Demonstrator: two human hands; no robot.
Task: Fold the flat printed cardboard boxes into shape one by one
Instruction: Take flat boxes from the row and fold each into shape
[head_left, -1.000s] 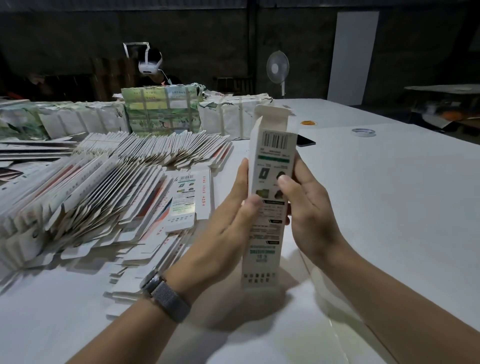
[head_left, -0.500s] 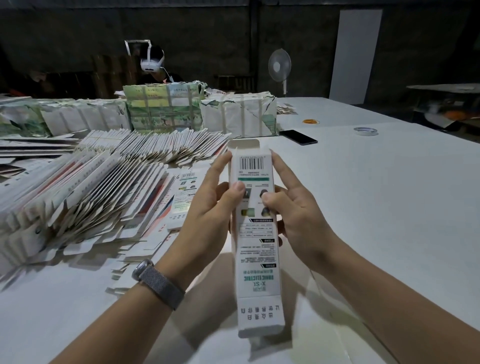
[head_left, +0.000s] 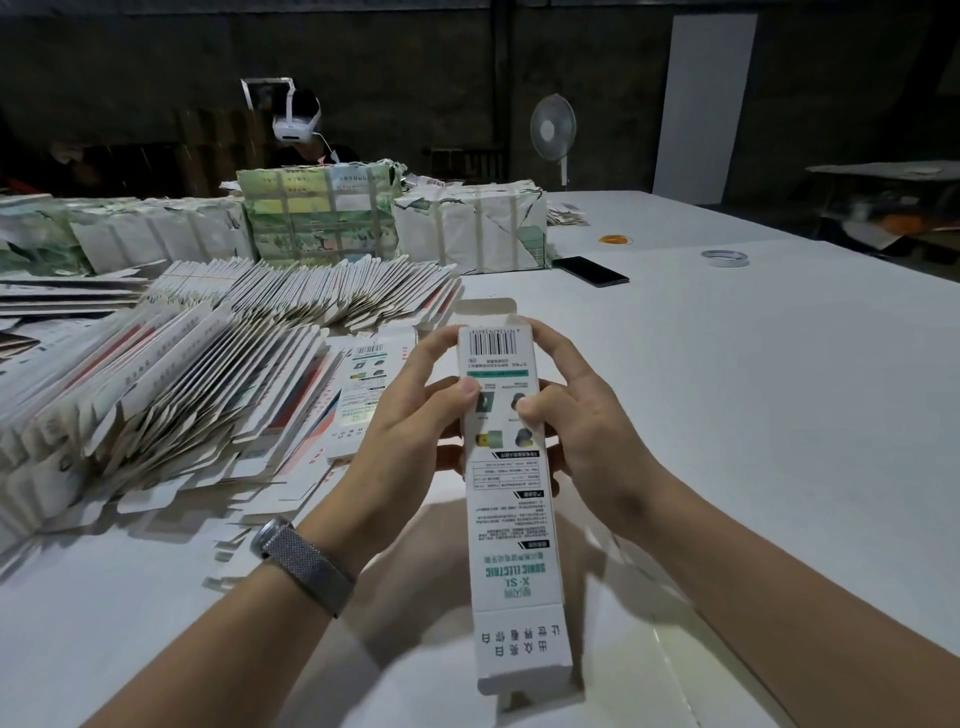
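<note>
Dim room, dark toward twelve o'clock; overhead light brightens the white table (head_left: 727, 415), soft shadows at six o'clock, edges bowed, distance soft.

Dim room, dark wall (head_left: 415, 62) across back. Tall white panel (head_left: 704, 104) leaning upright against it at right. White pedestal fan (head_left: 552, 127) standing beyond far edge of surface. Large white surface (head_left: 753, 389) filling foreground, stretching away. Second, smaller table (head_left: 883, 171) at far right, clutter beneath, too dark to identify. Light weak, brightest on surface top.
</note>
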